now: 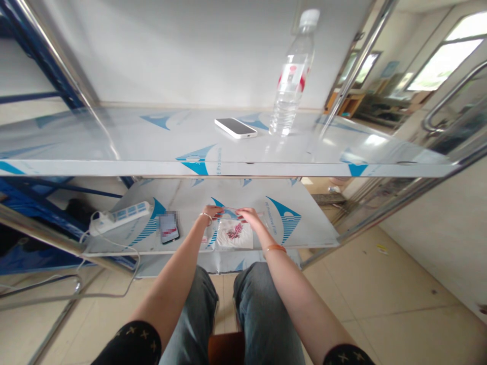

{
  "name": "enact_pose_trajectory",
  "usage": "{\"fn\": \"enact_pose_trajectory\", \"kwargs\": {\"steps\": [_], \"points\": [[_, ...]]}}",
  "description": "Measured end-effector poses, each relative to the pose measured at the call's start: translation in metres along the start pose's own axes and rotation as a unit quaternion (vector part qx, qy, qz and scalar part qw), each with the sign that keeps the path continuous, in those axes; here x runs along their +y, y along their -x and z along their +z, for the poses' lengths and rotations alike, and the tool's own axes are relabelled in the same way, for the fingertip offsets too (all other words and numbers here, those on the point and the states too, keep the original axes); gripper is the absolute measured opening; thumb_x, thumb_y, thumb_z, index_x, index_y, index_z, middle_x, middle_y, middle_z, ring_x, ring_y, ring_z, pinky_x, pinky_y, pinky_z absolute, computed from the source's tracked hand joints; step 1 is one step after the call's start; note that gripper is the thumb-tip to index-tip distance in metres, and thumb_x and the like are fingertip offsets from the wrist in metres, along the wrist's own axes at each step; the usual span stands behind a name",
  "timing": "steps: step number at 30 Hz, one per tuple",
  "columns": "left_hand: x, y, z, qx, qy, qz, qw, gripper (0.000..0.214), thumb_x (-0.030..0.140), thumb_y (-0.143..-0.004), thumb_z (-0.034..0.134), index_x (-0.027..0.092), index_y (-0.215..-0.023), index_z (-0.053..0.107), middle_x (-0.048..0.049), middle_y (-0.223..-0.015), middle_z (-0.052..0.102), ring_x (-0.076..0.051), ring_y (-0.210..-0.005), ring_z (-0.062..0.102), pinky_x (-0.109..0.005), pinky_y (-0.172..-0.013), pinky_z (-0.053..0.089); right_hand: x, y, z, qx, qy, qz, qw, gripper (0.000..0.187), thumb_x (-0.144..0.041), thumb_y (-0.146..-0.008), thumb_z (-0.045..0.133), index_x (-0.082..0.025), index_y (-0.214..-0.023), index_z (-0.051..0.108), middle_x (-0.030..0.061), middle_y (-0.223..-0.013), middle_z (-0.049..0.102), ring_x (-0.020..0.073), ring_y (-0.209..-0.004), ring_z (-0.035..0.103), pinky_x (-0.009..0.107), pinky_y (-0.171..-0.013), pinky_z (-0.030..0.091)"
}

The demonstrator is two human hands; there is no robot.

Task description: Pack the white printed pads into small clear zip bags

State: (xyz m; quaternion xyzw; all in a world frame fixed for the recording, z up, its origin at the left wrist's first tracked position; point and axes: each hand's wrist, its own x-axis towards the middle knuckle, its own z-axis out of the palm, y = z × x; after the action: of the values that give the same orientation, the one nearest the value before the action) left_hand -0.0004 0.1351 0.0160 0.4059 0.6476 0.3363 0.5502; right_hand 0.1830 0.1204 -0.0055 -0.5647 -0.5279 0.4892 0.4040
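Note:
Both hands reach onto the lower steel shelf (pixel 304 223). My left hand (pixel 211 212) and my right hand (pixel 248 215) pinch the far edge of a clear plastic bag (pixel 232 223) that lies over a white cloth with a red flower pattern (pixel 236 233). Fingers of both hands are closed on the bag's rim. A bracelet shows on each wrist.
A phone (pixel 168 227) and a white power strip (pixel 120 215) with its cable lie left on the lower shelf. On the upper shelf (pixel 114 147) stand a water bottle (pixel 292 78) and a white phone (pixel 236 128). Blue racking is at left, tiled floor at right.

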Motion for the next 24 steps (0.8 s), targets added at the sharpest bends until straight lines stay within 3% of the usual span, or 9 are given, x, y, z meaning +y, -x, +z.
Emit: {"fn": "enact_pose_trajectory", "kwargs": {"steps": [7,24], "points": [[0.002,0.004,0.002,0.012,-0.012,0.0,1.0,0.013,0.02,-0.073,0.068,0.012,-0.083,0.068,-0.009,-0.092,0.073,-0.015,-0.081,0.066,-0.02,-0.065,0.046,-0.003,0.002,0.0,0.017,-0.021,0.01,1.0,0.005,-0.022,-0.07,0.067,-0.018,-0.068,0.068,0.0101,-0.085,0.072,0.0222,-0.077,0.068,0.029,-0.063,0.056],[0.002,0.01,-0.001,-0.041,0.005,0.012,0.999,0.015,0.025,-0.073,0.07,0.014,-0.083,0.068,-0.0089,-0.1,0.073,-0.016,-0.081,0.064,-0.024,-0.067,0.044,0.005,0.003,-0.002,-0.039,-0.047,0.023,0.998,0.019,-0.029,-0.073,0.067,-0.017,-0.086,0.073,0.0075,-0.092,0.073,0.0163,-0.078,0.066,0.025,-0.069,0.055]]}}
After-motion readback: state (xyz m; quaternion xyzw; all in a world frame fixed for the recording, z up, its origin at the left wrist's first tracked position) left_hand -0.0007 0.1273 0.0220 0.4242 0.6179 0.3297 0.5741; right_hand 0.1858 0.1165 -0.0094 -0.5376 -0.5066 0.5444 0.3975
